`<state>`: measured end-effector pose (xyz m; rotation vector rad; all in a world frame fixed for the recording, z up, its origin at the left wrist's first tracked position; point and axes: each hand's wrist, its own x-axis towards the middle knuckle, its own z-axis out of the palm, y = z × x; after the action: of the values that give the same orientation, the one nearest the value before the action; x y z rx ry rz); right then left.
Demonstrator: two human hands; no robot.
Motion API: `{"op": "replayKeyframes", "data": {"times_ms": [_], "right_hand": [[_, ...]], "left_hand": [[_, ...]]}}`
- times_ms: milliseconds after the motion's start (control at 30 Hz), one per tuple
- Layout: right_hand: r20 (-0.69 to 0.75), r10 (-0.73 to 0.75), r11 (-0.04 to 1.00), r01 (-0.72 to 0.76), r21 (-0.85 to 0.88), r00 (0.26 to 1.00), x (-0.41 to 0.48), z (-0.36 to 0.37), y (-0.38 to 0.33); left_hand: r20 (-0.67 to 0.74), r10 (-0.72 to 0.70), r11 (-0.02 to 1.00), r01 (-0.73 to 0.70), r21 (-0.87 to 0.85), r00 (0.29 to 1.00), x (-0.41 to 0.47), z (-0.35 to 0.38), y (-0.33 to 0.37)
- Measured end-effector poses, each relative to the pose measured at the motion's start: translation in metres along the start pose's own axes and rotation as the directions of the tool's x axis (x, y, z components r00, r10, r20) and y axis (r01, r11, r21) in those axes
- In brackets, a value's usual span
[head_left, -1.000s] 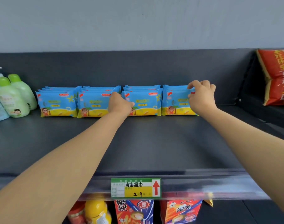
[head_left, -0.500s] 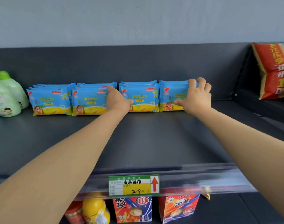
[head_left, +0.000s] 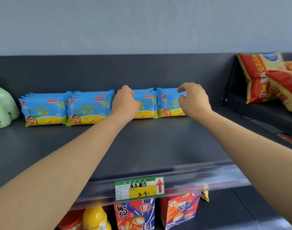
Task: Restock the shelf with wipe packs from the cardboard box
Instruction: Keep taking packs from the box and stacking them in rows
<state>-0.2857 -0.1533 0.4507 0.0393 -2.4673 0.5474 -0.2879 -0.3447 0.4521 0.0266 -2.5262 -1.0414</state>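
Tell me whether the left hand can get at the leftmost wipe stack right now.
Probably yes: the left hand is at the third stack, and only bare shelf lies before the leftmost wipe stack.

The packs (head_left: 90,108) are sky blue above and yellow below, with red labels and a cartoon child. The shelf (head_left: 158,143) is dark grey, the wall (head_left: 142,25) pale grey-blue. The bottles (head_left: 2,105) are pale green. The bags (head_left: 261,77) are red and yellow. The tag (head_left: 139,188) is green and yellow with a red arrow.
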Motion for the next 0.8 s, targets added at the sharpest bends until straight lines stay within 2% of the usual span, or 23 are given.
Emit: {"op": "replayKeyframes", "data": {"times_ms": [200,400,567,700,800], "right_hand": [[-0.106,0.059,0.998,-0.058,0.01,0.993,-0.027,-0.028,-0.009],[-0.235,0.192,0.981,-0.195,0.011,0.953,-0.089,-0.058,-0.01],[-0.354,0.409,0.886,-0.459,-0.067,0.841,-0.178,-0.096,0.015],[-0.451,0.543,0.754,-0.648,-0.11,0.708,-0.259,-0.126,0.04],[-0.459,0.642,0.634,-0.762,-0.132,0.614,-0.313,-0.142,0.056]], "left_hand": [[0.243,0.246,0.964,-0.212,-0.158,0.938,-0.033,0.0,0.037],[0.383,0.493,0.86,-0.37,-0.352,0.781,-0.082,0.007,0.064],[0.526,0.655,0.755,-0.437,-0.488,0.543,-0.149,0.033,0.084],[0.643,0.692,0.717,-0.416,-0.559,0.329,-0.215,0.057,0.098],[0.696,0.694,0.69,-0.444,-0.572,0.181,-0.259,0.075,0.107]]}}
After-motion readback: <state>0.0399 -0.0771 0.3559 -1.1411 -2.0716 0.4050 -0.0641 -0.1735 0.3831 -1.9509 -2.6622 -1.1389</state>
